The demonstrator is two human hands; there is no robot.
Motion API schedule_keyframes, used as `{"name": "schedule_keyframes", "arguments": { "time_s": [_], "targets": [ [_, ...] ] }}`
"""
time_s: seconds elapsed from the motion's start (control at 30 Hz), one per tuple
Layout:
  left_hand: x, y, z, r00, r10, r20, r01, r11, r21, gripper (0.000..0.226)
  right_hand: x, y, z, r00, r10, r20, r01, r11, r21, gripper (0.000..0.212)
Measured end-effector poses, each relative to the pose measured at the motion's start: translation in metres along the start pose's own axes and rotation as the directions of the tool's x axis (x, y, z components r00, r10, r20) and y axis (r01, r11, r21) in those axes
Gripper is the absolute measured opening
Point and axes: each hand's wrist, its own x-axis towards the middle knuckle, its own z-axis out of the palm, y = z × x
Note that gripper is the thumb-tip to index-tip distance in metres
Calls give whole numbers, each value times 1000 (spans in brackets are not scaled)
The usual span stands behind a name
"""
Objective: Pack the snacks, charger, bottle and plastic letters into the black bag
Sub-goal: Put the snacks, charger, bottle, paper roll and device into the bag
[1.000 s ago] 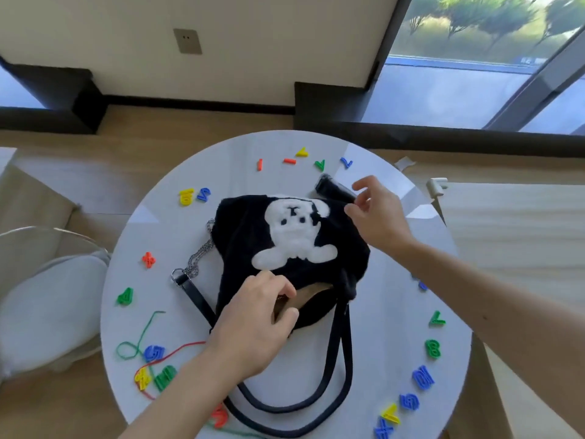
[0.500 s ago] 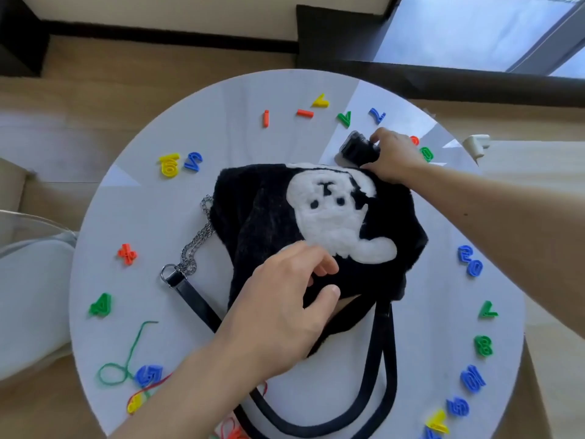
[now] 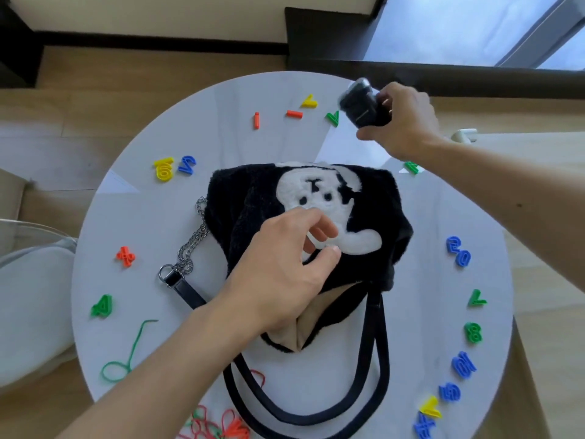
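Observation:
The black furry bag point(image 3: 253, 198) with a white bear patch lies in the middle of the round white table point(image 3: 152, 223), its tan-lined mouth facing me. My left hand point(image 3: 281, 274) lies on the bag near the mouth, fingers curled into the fur. At the table's far right, my right hand point(image 3: 406, 122) holds a black charger point(image 3: 359, 104) in the air, clear of the bag. Coloured plastic letters lie scattered around: a yellow one point(image 3: 164, 168), a green one point(image 3: 102, 306), blue ones point(image 3: 458, 251).
The bag's black straps point(image 3: 380, 359) loop toward the near edge, and a metal chain point(image 3: 193, 242) trails left. A green string point(image 3: 133, 350) and a red-green tangle point(image 3: 218, 426) lie at the front. A pale chair point(image 3: 28, 296) stands at the left.
My right hand has lifted the black charger off the table behind the bag and carried it up and to the right. My left hand stays on the bag, fingers more curled.

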Motion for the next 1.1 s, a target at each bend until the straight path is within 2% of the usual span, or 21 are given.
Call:
{"name": "schedule_keyframes", "arguments": {
  "time_s": [0.07, 0.13, 0.2, 0.27, 0.33, 0.37, 0.43, 0.5, 0.6, 0.67, 0.7, 0.77, 0.83, 0.93, 1.0, 1.1],
  "targets": [
    [-1, 7, 1, 999, -29, -24, 28, 999, -43, 9, -26, -14, -21, 1000, -7, -29, 13, 979, 201, 52],
    [-4, 20, 5, 997, -58, -59, 54, 996, -70, 12, -65, -22, -40, 1000, 4, -14, 3, 887, 462, 45],
    [-15, 34, 10, 993, -78, -88, 70, 993, -90, 16, -115, -23, -53, 997, 33, 72, -76, 669, 740, 44],
    [-28, 41, 16, 991, -85, -105, 77, 994, -75, 19, -164, -15, -58, 974, 75, 216, -228, 352, 908, 46],
    [-43, 38, 22, 987, -55, -153, 59, 998, 19, 18, -216, 0, -55, 924, 83, 374, -380, 64, 923, 46],
    [-50, 33, 25, 980, -17, -197, 40, 993, 113, 18, -240, 8, -50, 896, 85, 435, -433, -44, 901, 47],
    [-60, 14, 32, 958, 68, -277, 33, 938, 346, 26, -282, 20, -34, 850, 88, 519, -500, -171, 849, 49],
    [-65, -9, 40, 945, 91, -315, 95, 844, 529, 40, -314, 27, -14, 820, 100, 563, -534, -220, 816, 50],
    [-62, -38, 50, 958, 32, -285, 182, 702, 689, 58, -342, 27, 13, 762, 166, 626, -584, -240, 775, 52],
    [-56, -52, 53, 973, 14, -232, 171, 634, 754, 55, -352, 24, 28, 703, 216, 677, -625, -267, 734, 45],
    [-52, -55, 51, 976, 22, -218, 155, 634, 758, 46, -353, 21, 33, 681, 223, 698, -641, -280, 714, 35],
    [-45, -56, 45, 972, 47, -229, 131, 705, 697, 25, -354, 13, 41, 657, 206, 726, -668, -287, 686, 18],
    [-38, -50, 35, 961, 83, -263, 98, 787, 609, 16, -350, 3, 46, 629, 191, 754, -721, -220, 657, 21],
    [-31, -36, 20, 955, 168, -244, -5, 833, 553, 19, -334, -15, 49, 574, 191, 796, -787, -139, 601, 29],
    [-29, -25, 12, 953, 215, -214, -65, 835, 547, 24, -318, -29, 50, 562, 169, 810, -790, -182, 586, 26],
    [-26, -15, 4, 947, 260, -190, -116, 825, 553, 25, -292, -48, 51, 591, 171, 788, -744, -262, 615, 25]
  ]
}}
